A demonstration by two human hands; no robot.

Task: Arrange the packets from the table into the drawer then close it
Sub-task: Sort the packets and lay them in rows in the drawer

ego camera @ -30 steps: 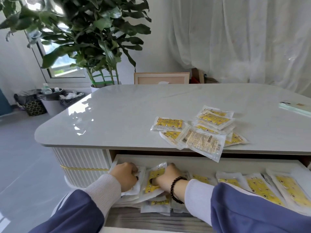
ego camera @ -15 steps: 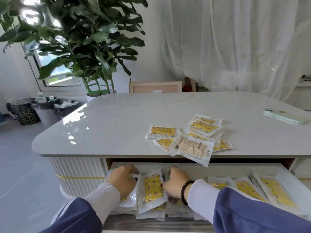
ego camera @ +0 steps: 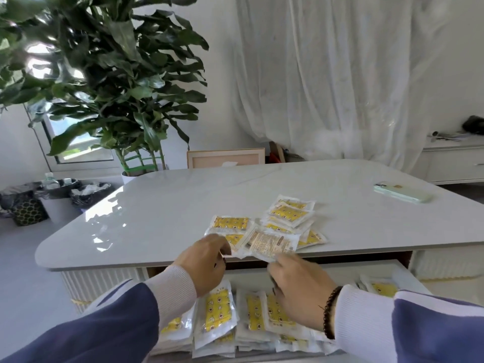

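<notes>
White table (ego camera: 167, 221) holds yellow packets (ego camera: 288, 214), printing too blurred to read.

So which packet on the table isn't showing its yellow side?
The clear plastic packet with a beige printed label, at the table's near edge between both hands; the others beside it show yellow.

Both hands meet at the beige face-down packet (ego camera: 267, 243) overhanging the table's near edge: the left hand (ego camera: 203, 260) touches its left corner, the right hand (ego camera: 298, 286) its near edge. Just beyond that grip lie more yellow packets (ego camera: 286, 214), overlapping. Below it the open drawer (ego camera: 403, 275) holds upright rows of packets (ego camera: 217, 313).
</notes>
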